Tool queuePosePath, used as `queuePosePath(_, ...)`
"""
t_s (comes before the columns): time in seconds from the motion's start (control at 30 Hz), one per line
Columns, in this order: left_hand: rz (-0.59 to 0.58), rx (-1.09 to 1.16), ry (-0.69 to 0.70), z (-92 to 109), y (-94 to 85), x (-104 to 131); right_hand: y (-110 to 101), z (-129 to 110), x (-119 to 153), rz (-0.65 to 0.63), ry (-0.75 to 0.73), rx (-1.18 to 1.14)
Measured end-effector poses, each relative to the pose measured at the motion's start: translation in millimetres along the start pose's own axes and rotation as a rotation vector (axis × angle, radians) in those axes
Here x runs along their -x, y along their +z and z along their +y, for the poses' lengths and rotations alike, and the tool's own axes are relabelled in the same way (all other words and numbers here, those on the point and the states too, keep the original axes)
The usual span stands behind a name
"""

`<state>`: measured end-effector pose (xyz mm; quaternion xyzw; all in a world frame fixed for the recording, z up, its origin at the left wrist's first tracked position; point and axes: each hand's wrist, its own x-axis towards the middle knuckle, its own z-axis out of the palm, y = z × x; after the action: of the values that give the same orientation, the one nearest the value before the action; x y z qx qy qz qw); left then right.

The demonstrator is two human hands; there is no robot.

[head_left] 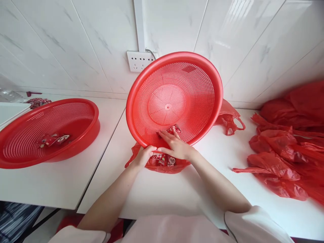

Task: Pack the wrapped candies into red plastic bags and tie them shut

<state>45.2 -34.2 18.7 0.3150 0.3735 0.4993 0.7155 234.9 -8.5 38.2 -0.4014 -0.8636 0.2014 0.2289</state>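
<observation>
In the head view, a red mesh plastic basket (168, 91) is tipped toward me, its low rim over a red plastic bag (174, 168). Small red snack packets (162, 160) lie in the bag's mouth, and a few more (174, 129) sit on the basket's lower wall. My left hand (144, 157) is closed at the low rim, pinching what looks like the bag's edge; its fingertips are partly hidden. Reaching over the rim, my right hand (178, 145) has its fingers spread beside the packets in the basket, the thumb stretched toward my left hand.
At left stands a second red basket (76, 148) with a few packets (54, 140) in it. Red plastic bags (280, 158) are heaped at right, and another bag (229, 118) lies behind the tipped basket. A socket strip (136, 61) is on the tiled wall. Two white tables (106, 199) meet at a seam.
</observation>
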Motion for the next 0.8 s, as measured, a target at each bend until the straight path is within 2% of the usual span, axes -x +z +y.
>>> queuePosePath(0.07,-0.016,-0.022,0.009,2,-0.9,-1,-3,0,2,-0.07,-0.045,-0.095)
queuePosePath(0.13,-0.03,-0.014,0.031,6,-2.0,-3,-6,-2,2,-0.078,-0.04,-0.265)
queuePosePath(0.3,0.011,0.011,0.073,17,-8.8,-10,-12,-6,-1,0.127,0.273,-0.964)
queuePosePath(0.37,0.015,0.01,0.075,19,-12.3,-12,-16,-6,-3,0.146,0.372,-1.196)
queuePosePath(0.43,0.02,0.018,0.077,20,-14.7,-14,-19,-5,-4,0.144,0.437,-1.323)
queuePosePath(0.53,0.045,0.027,0.087,21,-15.5,-15,-20,-5,-5,0.146,0.465,-1.373)
queuePosePath(0.63,0.065,0.028,0.101,21,-14.6,-14,-20,-4,-5,0.158,0.448,-1.323)
queuePosePath(0.73,0.057,0.015,0.106,21,-13.8,-14,-18,-4,-4,0.131,0.401,-1.128)
queuePosePath(0.8,0.041,-0.003,0.106,20,-13.5,-13,-16,-3,-3,0.068,0.373,-0.963)
